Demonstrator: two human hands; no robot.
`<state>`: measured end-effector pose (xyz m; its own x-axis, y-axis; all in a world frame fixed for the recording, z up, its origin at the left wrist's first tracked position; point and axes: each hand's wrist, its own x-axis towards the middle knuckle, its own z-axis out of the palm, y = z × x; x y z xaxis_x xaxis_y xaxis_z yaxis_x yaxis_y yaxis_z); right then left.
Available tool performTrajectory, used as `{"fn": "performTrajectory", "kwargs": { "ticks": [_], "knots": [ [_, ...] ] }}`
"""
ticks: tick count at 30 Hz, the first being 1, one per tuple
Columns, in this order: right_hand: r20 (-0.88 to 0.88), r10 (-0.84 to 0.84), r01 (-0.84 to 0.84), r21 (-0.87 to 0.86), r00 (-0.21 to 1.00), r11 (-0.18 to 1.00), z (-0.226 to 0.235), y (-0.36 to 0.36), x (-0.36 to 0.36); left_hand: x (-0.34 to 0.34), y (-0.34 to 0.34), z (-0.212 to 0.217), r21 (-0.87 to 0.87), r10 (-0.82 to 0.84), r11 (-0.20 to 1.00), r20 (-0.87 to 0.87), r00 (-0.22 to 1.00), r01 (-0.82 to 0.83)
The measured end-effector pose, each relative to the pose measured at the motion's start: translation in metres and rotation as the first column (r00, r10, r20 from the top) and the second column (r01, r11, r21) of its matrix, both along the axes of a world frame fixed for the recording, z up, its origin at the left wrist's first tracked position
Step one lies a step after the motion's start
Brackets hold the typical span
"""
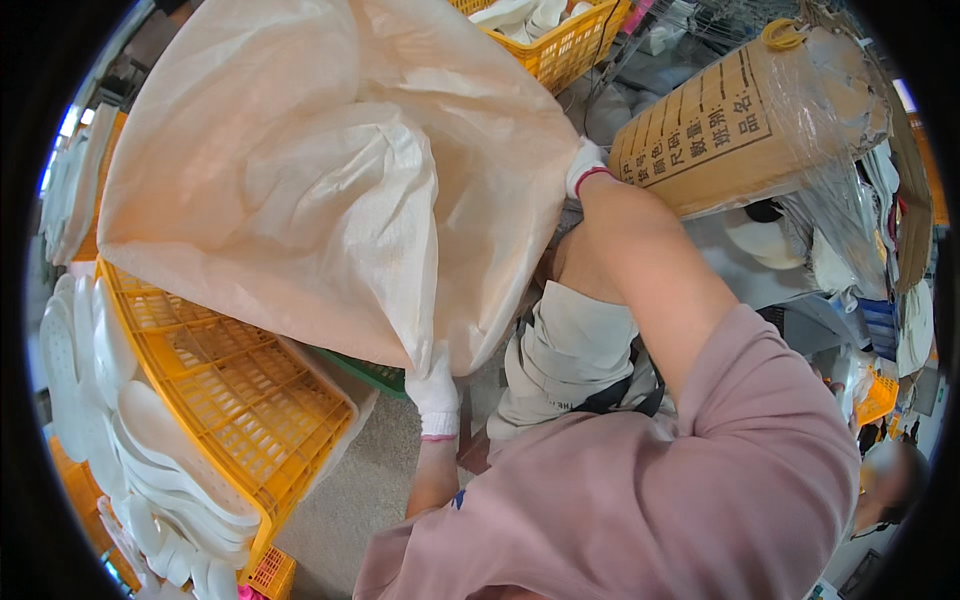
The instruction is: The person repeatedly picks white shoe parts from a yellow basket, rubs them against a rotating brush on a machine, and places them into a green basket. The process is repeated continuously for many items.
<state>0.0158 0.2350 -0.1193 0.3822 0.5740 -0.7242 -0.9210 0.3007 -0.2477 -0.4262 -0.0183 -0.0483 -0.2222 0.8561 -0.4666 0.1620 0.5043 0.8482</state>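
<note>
A large, pale, creased woven sack [290, 190] fills the upper left of the head view. My left hand [433, 395], in a white knit glove with a pink cuff edge, grips the sack's near edge, where the cloth gathers into a fold. Farther off, at the sack's right edge, my right hand [588, 165] wears a similar glove. It holds the cloth with its fingers closed and partly hidden. The sack is spread wide between both hands, and what lies beneath it cannot be seen.
Beside the sack at left, a yellow plastic crate [225, 385] is next to stacked white sole-shaped pieces [165, 460]. Another yellow crate [565, 45] holds white pieces at the far side. A tall cardboard box [720, 115] stands close to my right arm. Someone's head shows at far right.
</note>
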Motion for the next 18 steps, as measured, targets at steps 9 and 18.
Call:
{"fn": "performTrajectory", "kwargs": {
  "ticks": [9,18],
  "knots": [
    [0.818,0.528,0.072,-0.526,-0.228,0.847,0.168,-0.105,-0.14,-0.038,0.048,0.148,0.31,0.068,0.95,-0.11,0.992,-0.031],
    [-0.154,-0.24,-0.037,-0.769,-0.959,0.638,0.319,-0.112,-0.228,-0.114,0.038,0.153,0.523,0.064,0.838,0.187,0.98,-0.154]
  ]
}}
